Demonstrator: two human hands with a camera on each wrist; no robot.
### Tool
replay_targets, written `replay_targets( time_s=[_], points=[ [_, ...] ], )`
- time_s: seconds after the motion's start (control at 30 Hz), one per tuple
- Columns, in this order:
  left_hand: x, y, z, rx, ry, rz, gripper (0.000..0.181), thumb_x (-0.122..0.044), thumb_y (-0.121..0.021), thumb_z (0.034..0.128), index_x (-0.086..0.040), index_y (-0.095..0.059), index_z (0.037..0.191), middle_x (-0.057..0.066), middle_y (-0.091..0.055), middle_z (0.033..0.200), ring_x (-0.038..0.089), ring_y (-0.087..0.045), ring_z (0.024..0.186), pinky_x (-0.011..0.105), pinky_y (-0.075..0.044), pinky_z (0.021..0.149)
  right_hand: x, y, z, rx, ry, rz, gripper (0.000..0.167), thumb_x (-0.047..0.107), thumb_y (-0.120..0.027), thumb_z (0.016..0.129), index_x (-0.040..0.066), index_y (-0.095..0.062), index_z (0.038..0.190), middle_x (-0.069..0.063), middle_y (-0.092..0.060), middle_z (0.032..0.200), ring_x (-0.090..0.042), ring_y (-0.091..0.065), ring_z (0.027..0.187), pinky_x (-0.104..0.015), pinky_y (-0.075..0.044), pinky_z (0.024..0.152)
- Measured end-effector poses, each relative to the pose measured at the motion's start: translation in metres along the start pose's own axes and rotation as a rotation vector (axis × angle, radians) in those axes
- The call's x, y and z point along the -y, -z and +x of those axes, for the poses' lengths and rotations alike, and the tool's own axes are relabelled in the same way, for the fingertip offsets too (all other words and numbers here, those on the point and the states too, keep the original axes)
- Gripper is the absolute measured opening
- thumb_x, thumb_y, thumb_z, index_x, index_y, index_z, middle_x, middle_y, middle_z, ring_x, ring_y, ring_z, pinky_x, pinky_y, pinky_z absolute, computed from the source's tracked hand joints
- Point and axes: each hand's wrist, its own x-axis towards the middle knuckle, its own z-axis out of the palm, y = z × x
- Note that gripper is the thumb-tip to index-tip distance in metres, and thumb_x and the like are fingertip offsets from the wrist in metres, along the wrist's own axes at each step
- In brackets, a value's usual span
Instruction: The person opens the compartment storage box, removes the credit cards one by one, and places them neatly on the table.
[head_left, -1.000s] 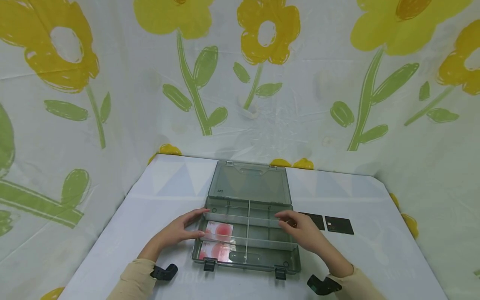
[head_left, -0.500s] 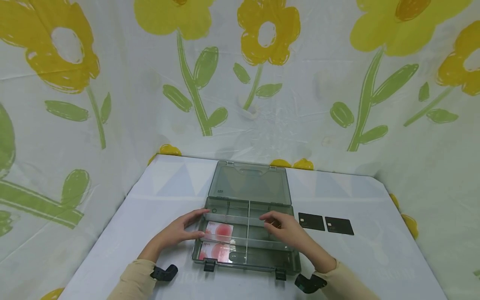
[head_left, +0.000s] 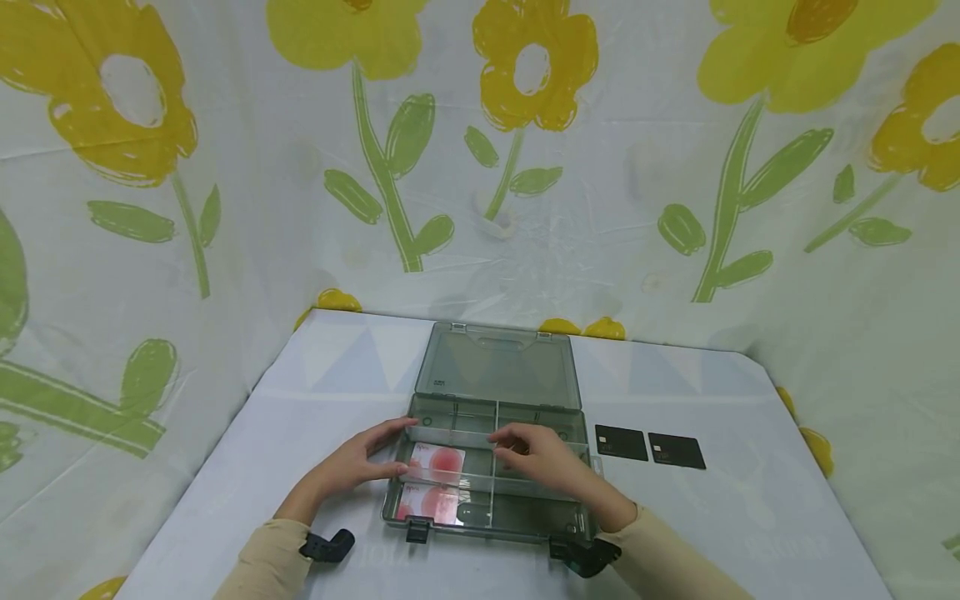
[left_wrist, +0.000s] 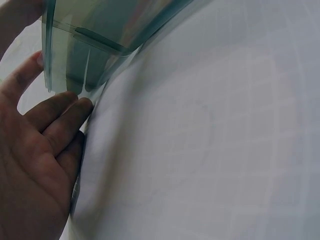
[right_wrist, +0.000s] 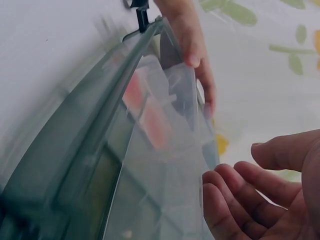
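Observation:
A grey translucent compartment box (head_left: pixel 528 515) lies in front of me with its lid (head_left: pixel 501 362) swung back. Two pink-and-white cards are in its left column, one card (head_left: pixel 437 461) in the middle compartment and the other card (head_left: pixel 427 503) in the front one. My left hand (head_left: pixel 358 458) touches the box's left wall, thumb and fingers spread. In the left wrist view its fingers (left_wrist: pixel 60 112) lie against that wall. My right hand (head_left: pixel 542 458) is over the middle of the box. The right wrist view shows its fingers loosely bent, thumb apart, holding nothing.
Two black chip cards, a nearer card (head_left: pixel 622 443) and a farther-right card (head_left: pixel 677 451), lie flat on the table (head_left: pixel 735 517) right of the box. Pale dividers (head_left: pixel 450 437) split the box. Two latches, one latch (head_left: pixel 417 530) visible at front left, project forward. A flowered cloth (head_left: pixel 600 192) surrounds the table.
My right hand has moved leftward across the box, from its right side to near the central divider, uncovering the left black card. My left hand has stayed at the left wall.

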Motion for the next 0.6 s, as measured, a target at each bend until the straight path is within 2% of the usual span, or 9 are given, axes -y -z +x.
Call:
replay_targets(
  time_s=[0.2,0.3,0.5,0.6],
  points=[
    [0.002,0.000,0.001,-0.002,-0.013,0.012,0.071,-0.032,-0.078,0.0908,-0.021,-0.046,0.153,0.012,-0.038,0.161,0.039,-0.029,0.150,0.059,-0.025,0.120,0.008,-0.008,0.012,0.007,-0.008,-0.003,0.030,0.023,-0.061,0.103,0.004,-0.070,0.125,-0.004,-0.072,0.108,-0.009,-0.066,0.087,-0.026,-0.058,0.074],
    [0.002,0.001,0.002,-0.001,0.001,0.003,0.073,-0.034,-0.079,0.0902,-0.022,-0.046,0.154,0.011,-0.037,0.162,0.038,-0.029,0.150,0.057,-0.025,0.121,0.015,-0.010,0.017,0.018,-0.015,-0.030,0.030,0.023,-0.060,0.103,0.005,-0.070,0.125,-0.003,-0.072,0.111,-0.009,-0.065,0.092,-0.026,-0.057,0.076],
    [0.003,0.001,0.001,0.000,0.025,-0.014,0.074,-0.036,-0.079,0.0893,-0.025,-0.046,0.154,0.009,-0.036,0.163,0.036,-0.028,0.151,0.058,-0.025,0.121,0.028,-0.018,0.031,0.086,-0.025,-0.095,0.035,0.024,-0.063,0.102,0.003,-0.068,0.129,-0.006,-0.071,0.119,-0.018,-0.067,0.103,-0.031,-0.058,0.081],
    [0.004,0.000,0.001,0.001,0.011,-0.007,0.073,-0.036,-0.078,0.0906,-0.024,-0.045,0.154,0.011,-0.035,0.163,0.038,-0.027,0.151,0.060,-0.024,0.121,0.032,-0.023,0.038,0.108,-0.049,-0.150,0.038,0.024,-0.065,0.100,0.001,-0.068,0.129,-0.009,-0.071,0.120,-0.020,-0.068,0.107,-0.035,-0.059,0.086]
  ],
)
